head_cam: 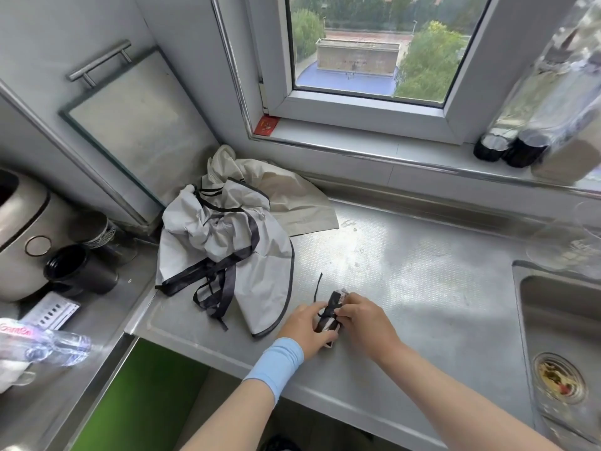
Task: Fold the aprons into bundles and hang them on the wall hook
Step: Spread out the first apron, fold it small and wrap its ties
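On the steel counter (422,271), two aprons remain unfolded: a grey black-trimmed apron (227,236) crumpled over a cream apron (292,193) near the window corner. Nearer the front edge, the left hand (309,327) and right hand (364,320) both clasp a small rolled apron bundle (333,309), apparently tying its black strap (318,286). Next comes knotting it snugly, then hanging; no hook shows.

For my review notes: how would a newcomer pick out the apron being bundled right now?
Start at the steel counter below the window, left of the sink. Near its front edge, the left hand and right hand clasp a small bundle. Unlike the loose aprons behind, it is rolled tight, wrapped in black strap.
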`<state>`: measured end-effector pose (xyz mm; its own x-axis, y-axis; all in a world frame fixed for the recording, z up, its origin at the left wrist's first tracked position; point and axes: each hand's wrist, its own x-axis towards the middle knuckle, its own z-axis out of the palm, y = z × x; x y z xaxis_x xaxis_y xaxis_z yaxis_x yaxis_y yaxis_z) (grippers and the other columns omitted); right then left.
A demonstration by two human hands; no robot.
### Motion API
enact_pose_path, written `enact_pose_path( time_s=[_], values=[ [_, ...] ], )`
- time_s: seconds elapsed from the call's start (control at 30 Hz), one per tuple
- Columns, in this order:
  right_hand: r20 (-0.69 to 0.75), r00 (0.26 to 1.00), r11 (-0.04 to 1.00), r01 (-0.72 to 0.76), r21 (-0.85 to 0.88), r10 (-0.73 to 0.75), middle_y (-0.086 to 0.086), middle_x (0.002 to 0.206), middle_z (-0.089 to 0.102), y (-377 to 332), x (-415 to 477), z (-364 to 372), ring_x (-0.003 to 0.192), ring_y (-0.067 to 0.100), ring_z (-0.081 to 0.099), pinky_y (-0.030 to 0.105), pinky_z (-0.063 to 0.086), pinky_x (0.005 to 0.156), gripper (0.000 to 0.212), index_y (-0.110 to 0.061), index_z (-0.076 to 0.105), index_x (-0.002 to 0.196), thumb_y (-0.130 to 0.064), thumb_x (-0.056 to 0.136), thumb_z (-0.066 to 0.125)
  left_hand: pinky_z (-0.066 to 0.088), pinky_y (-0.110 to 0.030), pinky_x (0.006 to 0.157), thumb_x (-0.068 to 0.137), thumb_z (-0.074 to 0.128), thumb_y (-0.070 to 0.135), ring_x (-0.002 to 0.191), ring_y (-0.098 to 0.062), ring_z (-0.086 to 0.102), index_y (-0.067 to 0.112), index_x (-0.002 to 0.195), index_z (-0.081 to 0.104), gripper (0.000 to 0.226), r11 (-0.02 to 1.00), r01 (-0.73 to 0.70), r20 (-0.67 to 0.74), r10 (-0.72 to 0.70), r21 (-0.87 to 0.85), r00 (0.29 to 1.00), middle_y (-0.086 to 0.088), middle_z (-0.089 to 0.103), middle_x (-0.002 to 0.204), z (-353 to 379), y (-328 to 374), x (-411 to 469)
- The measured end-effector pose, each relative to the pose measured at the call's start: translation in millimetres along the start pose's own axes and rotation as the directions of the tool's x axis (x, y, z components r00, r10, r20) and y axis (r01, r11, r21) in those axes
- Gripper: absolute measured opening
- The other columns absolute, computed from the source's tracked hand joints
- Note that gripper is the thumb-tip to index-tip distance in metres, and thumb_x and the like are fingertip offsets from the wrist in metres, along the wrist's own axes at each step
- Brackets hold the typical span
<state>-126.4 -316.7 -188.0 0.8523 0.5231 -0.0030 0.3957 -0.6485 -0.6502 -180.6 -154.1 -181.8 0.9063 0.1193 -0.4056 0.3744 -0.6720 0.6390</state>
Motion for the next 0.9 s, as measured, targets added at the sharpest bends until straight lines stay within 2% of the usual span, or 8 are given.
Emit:
enact_pose_path(
  time_s=[0.1,0.17,0.27,0.4,0.5,0.6,0.8,0.9],
  values=[
    [0.004,1.0,0.999,-0.005,0.035,0.005,-0.014,0.084,0.051,5.3,-2.9,-8.0,0.073,0.006,0.05,0.019,0.041,0.067,0.013,-0.017,0.075,0.082,-0.005,0.085,0.071,0.041,-0.024,0.096,0.092,0.056,0.027,0.102,-0.016,0.057,0.033,0.125,0.063,0.034,0.999,-0.004,0.038,0.006,-0.045,0.999,0.0,0.058,0.102,-1.3,-0.6,4.2],
    [0.069,0.997,0.999,-0.024,0.036,0.021,-0.014,0.083,0.05,4.7,-3.8,-15.5,0.072,0.002,0.049,0.017,0.039,0.068,0.016,-0.019,0.072,0.081,-0.005,0.086,0.067,0.044,-0.023,0.095,0.09,0.058,0.02,0.099,-0.012,0.061,0.03,0.118,0.069,0.032,0.999,-0.013,0.041,0.014,-0.03,0.999,0.002,0.065,0.103,-2.0,-0.2,5.4],
    [0.19,0.978,0.992,-0.097,0.077,0.081,-0.021,0.078,0.054,1.5,-0.7,-22.9,0.072,-0.004,0.053,0.014,0.039,0.068,0.034,-0.034,0.056,0.074,-0.004,0.088,0.057,0.047,-0.024,0.092,0.086,0.066,0.024,0.091,-0.009,0.062,0.021,0.102,0.076,0.019,1.0,0.006,-0.01,-0.006,-0.014,1.0,0.004,0.069,0.099,-1.9,4.0,11.5],
    [0.3,0.921,0.96,-0.276,0.056,0.247,-0.005,0.099,0.067,7.3,7.4,-24.3,0.088,0.013,0.059,0.026,0.044,0.076,0.008,-0.02,0.056,0.089,-0.017,0.094,0.051,0.039,-0.023,0.094,0.088,0.065,0.027,0.099,-0.012,0.045,0.012,0.08,0.069,0.017,0.983,-0.096,-0.121,0.116,0.154,0.986,0.002,0.048,0.103,1.9,6.0,19.3],
    [0.325,0.893,0.946,-0.324,-0.016,0.311,-0.003,0.089,0.065,8.6,13.8,-25.8,0.08,0.014,0.056,0.027,0.041,0.069,0.014,-0.02,0.053,0.082,-0.029,0.092,0.057,0.041,-0.03,0.09,0.094,0.053,0.021,0.097,-0.017,0.044,0.009,0.084,0.061,0.018,0.956,-0.206,-0.042,0.219,0.207,0.975,-0.003,0.05,0.098,2.0,12.3,21.7],
    [0.327,0.873,0.921,-0.39,0.022,0.362,-0.004,0.081,0.062,13.7,19.9,-28.2,0.077,0.014,0.056,0.028,0.041,0.069,0.02,-0.024,0.051,0.075,-0.029,0.091,0.061,0.036,-0.032,0.072,0.098,0.043,0.018,0.081,-0.024,0.047,0.007,0.088,0.051,0.017,0.97,-0.175,0.041,0.17,0.168,0.985,-0.008,0.054,0.086,-1.1,19.5,19.0],
    [0.274,0.858,0.882,-0.466,0.064,0.434,-0.006,0.073,0.056,29.2,14.2,-32.7,0.07,0.014,0.05,0.028,0.038,0.064,0.024,-0.021,0.05,0.072,-0.028,0.091,0.063,0.042,-0.032,0.074,0.098,0.046,0.022,0.076,-0.024,0.048,0.02,0.08,0.049,0.018,0.993,-0.07,0.092,0.061,0.092,0.994,-0.008,0.055,0.08,-2.6,4.6,29.5],
    [0.15,0.872,0.875,-0.48,0.067,0.466,-0.008,0.077,0.062,27.3,12.8,-27.0,0.07,0.009,0.055,0.025,0.039,0.06,0.013,-0.023,0.057,0.08,-0.03,0.088,0.064,0.039,-0.03,0.075,0.098,0.047,0.021,0.079,-0.021,0.048,0.02,0.079,0.05,0.018,0.985,-0.145,0.085,0.137,0.096,0.987,-0.003,0.052,0.081,-2.7,5.6,33.2]
  ],
)
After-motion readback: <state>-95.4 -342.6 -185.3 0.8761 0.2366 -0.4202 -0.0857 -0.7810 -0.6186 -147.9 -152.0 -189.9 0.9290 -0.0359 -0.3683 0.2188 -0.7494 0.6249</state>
